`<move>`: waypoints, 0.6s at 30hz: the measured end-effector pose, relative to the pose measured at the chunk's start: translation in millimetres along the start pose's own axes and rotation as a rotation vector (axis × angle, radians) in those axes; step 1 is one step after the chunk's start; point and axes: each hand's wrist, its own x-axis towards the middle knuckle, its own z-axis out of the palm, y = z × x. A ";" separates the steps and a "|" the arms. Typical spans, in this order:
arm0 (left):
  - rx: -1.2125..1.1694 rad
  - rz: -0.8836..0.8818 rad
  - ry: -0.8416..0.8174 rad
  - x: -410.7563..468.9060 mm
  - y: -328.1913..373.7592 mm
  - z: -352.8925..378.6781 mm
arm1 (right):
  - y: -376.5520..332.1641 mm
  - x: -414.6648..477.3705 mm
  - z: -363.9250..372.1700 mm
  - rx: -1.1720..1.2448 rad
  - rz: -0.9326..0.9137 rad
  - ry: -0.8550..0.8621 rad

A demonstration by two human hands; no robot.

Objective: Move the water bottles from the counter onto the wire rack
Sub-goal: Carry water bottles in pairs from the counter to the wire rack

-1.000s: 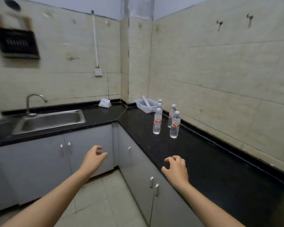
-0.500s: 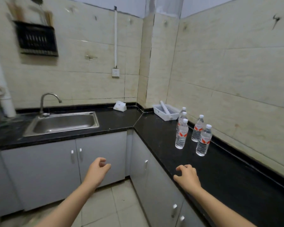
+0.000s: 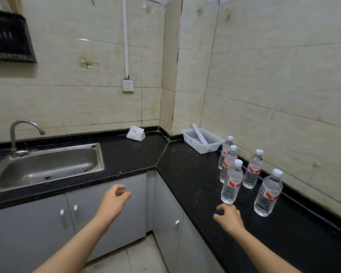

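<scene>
Several clear water bottles with white caps and red labels stand upright on the black counter [image 3: 185, 174] at the right. The nearest bottle [image 3: 231, 183] stands just beyond my right hand [image 3: 228, 217], which hovers over the counter's front edge with fingers loosely curled and holds nothing. Another bottle [image 3: 268, 194] is to its right, one [image 3: 252, 170] is by the wall, and two more [image 3: 227, 164] stand behind. My left hand [image 3: 114, 200] floats empty in front of the cabinet doors, fingers apart. The dark wire rack [image 3: 10, 36] hangs on the wall at upper left.
A steel sink [image 3: 47, 166] with a tap [image 3: 18, 133] is set in the left counter. A white plastic basket [image 3: 202, 139] holding a white roll sits in the corner. A white packet [image 3: 135, 133] lies near the back wall under a socket [image 3: 127, 85].
The view has swung left and moved closer; the bottles now appear larger and further right. My right hand has moved forward to just short of the nearest bottle. Both hands remain empty.
</scene>
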 end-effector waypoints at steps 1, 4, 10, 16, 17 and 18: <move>-0.006 0.000 -0.013 15.9 -1.9 3.8 | -2.2 10.2 4.0 0.003 0.012 0.010; -0.028 0.003 -0.074 66.7 -8.1 16.1 | -8.5 40.7 16.7 0.012 0.078 0.043; -0.057 0.036 -0.228 185.8 -12.9 38.8 | -23.0 90.2 37.0 0.025 0.283 0.144; -0.035 0.060 -0.403 270.0 -17.5 63.3 | -41.0 105.8 56.7 0.061 0.500 0.242; -0.031 0.055 -0.444 276.1 -22.1 71.8 | -40.8 104.1 63.4 0.080 0.532 0.246; -0.028 0.043 -0.488 279.8 -26.7 80.9 | -40.7 100.4 69.7 0.096 0.566 0.243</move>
